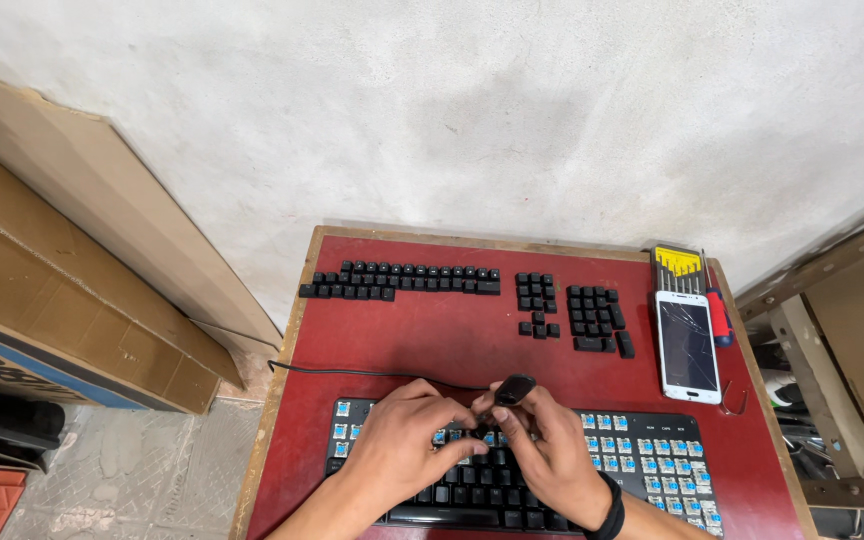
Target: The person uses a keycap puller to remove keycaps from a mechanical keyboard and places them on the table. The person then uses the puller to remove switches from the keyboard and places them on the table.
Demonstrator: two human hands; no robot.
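A black keyboard [642,455] lies at the near edge of a red table [452,340], with many keycaps gone and blue switches showing. My left hand [402,445] rests flat on its middle keys, fingers pointing right. My right hand [547,445] wears a black wristband and pinches a small black keycap puller [514,388] above the keys. Removed black keycaps [402,280] lie in neat rows across the far side, with smaller groups [592,315] to the right.
A white phone [687,345] with a cracked screen lies at the table's right edge beside a yellow screwdriver set [679,268]. The keyboard's black cable [352,373] runs left. Cardboard sheets [72,270] lean on the left wall; a wooden frame [832,330] stands right.
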